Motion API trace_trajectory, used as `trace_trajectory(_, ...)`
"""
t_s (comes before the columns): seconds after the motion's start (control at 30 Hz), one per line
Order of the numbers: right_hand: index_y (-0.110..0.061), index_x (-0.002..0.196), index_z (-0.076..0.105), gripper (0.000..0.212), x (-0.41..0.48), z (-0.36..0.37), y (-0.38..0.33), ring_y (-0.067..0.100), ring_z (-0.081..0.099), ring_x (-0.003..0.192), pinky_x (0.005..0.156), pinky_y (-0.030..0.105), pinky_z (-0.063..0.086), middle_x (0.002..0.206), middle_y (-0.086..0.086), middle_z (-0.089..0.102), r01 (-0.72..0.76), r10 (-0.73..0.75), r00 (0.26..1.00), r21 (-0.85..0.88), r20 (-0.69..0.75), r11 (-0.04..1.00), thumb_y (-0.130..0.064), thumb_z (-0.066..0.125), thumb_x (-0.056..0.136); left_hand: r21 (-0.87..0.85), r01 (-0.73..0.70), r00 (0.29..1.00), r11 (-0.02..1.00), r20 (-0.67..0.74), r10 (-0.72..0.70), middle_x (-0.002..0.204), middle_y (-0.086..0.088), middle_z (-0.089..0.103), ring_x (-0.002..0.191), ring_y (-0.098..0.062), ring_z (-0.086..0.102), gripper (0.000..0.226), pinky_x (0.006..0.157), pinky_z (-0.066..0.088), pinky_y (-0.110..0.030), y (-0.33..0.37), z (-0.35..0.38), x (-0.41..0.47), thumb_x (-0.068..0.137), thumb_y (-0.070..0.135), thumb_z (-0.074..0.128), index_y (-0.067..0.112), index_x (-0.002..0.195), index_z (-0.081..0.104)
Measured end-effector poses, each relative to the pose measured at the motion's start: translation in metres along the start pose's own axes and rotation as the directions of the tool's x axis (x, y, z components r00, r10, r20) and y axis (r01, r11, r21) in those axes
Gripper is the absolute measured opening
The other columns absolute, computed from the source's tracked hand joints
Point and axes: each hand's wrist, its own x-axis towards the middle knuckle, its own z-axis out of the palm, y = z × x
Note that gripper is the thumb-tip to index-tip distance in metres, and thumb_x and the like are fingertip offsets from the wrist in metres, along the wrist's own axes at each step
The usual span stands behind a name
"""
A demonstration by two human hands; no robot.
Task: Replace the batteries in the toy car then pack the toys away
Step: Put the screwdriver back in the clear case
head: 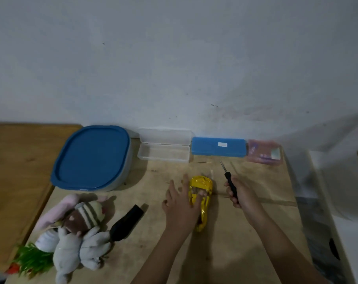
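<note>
Toy car (201, 182): yellow, lies mid-table (225, 242) with its long axis running away from me, between my 2 hands.

Left hand (180, 203): flat, fingers spread and mostly straight, resting against the car's left side. Thumb lies across its top. No curl around it.

Right hand (242, 198): fingers wrapped around the black handle of a screwdriver (229, 181). The metal tip points away from me toward the back row, and the tool sits just right of the car, not touching it.

Back row along the wall, left to right: big container with blue lid (92, 158), clear case (163, 146) lying open, blue case (218, 146), pink packet (264, 153) (blurred).

Near left: heap of soft toys (77, 226), with a black object (127, 222) beside it that I cannot identify.
</note>
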Motion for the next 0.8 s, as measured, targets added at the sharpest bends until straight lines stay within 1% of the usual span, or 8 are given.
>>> trace_trajectory(0.13,-0.017,0.079,0.051,0.024,0.019,0.037,-0.037,0.005,0.044,0.048,0.046,0.019,0.032,0.065,0.0,0.046,0.233,-0.224,0.972,-0.27,0.065,0.934,-0.025,0.04,0.099,-0.311,-0.083,0.974,0.947,-0.228,0.011,0.159,-0.007,0.003,0.146,-0.024,0.01,0.074,0.113,0.021,-0.034,-0.048,-0.041,0.046,0.092,0.043,0.051,0.023,0.15,0.01)
trace_trajectory(0.23,-0.015,0.097,0.053,0.013,0.038,0.078,-0.057,0.01,0.045,0.069,0.056,0.023,0.033,0.082,0.001,0.048,0.432,-0.367,0.902,-0.487,0.229,0.759,-0.023,0.043,0.098,-0.372,-0.047,0.977,0.927,-0.209,-0.034,0.159,0.001,-0.005,0.146,-0.018,0.003,0.088,0.112,0.016,-0.032,-0.077,-0.06,0.085,0.088,0.044,0.059,0.022,0.151,0.002)
trace_trajectory(0.33,-0.014,0.117,0.055,0.023,0.065,0.12,-0.064,0.011,0.044,0.091,0.077,0.023,0.037,0.102,-0.001,0.042,0.559,-0.453,0.821,-0.652,0.348,0.512,-0.022,0.045,0.097,-0.356,-0.038,0.991,0.934,-0.136,-0.011,0.159,0.003,-0.007,0.146,-0.017,0.0,0.1,0.114,0.016,-0.037,-0.094,-0.064,0.117,0.084,0.045,0.064,0.024,0.149,-0.008)
trace_trajectory(0.43,-0.015,0.12,0.056,0.026,0.088,0.146,-0.059,0.016,0.043,0.104,0.09,0.028,0.039,0.109,0.0,0.044,0.582,-0.472,0.783,-0.744,0.404,0.329,-0.022,0.048,0.096,-0.398,-0.028,0.998,0.917,-0.055,0.006,0.158,0.001,0.002,0.145,-0.017,0.007,0.104,0.111,0.017,-0.029,-0.098,-0.061,0.137,0.082,0.04,0.069,0.022,0.149,-0.008)
trace_trajectory(0.57,-0.023,0.123,0.055,0.029,0.106,0.163,-0.053,0.018,0.04,0.112,0.091,0.033,0.034,0.117,-0.003,0.05,0.523,-0.464,0.787,-0.839,0.407,0.15,-0.026,0.048,0.095,-0.52,-0.011,1.0,0.854,0.008,0.018,0.155,0.002,0.015,0.142,-0.013,0.016,0.102,0.11,0.017,-0.022,-0.107,-0.056,0.156,0.08,0.037,0.072,0.018,0.15,0.0)
trace_trajectory(0.7,-0.025,0.117,0.059,0.028,0.113,0.174,-0.052,0.018,0.044,0.111,0.083,0.031,0.031,0.114,-0.006,0.06,0.497,-0.53,0.765,-0.859,0.367,0.122,-0.027,0.056,0.09,-0.6,-0.032,0.998,0.799,0.021,0.056,0.151,0.009,0.012,0.136,-0.001,0.009,0.089,0.108,0.01,-0.012,-0.112,-0.054,0.165,0.088,0.022,0.065,0.017,0.149,0.001)
trace_trajectory(0.73,-0.024,0.116,0.061,0.027,0.115,0.176,-0.053,0.019,0.046,0.11,0.08,0.03,0.029,0.113,-0.006,0.063,0.493,-0.543,0.76,-0.861,0.357,0.125,-0.026,0.058,0.089,-0.603,-0.045,0.998,0.797,0.007,0.061,0.152,0.007,0.013,0.137,-0.003,0.01,0.087,0.111,0.011,-0.014,-0.112,-0.053,0.166,0.088,0.02,0.065,0.016,0.149,0.002)
trace_trajectory(0.8,-0.021,0.113,0.063,0.027,0.118,0.18,-0.052,0.02,0.048,0.108,0.078,0.03,0.028,0.111,-0.004,0.065,0.493,-0.559,0.749,-0.863,0.355,0.112,-0.023,0.06,0.087,-0.601,-0.049,0.999,0.798,-0.015,0.049,0.157,0.0,0.012,0.143,-0.01,0.011,0.086,0.119,0.015,-0.031,-0.115,-0.05,0.169,0.088,0.023,0.065,0.018,0.15,0.005)
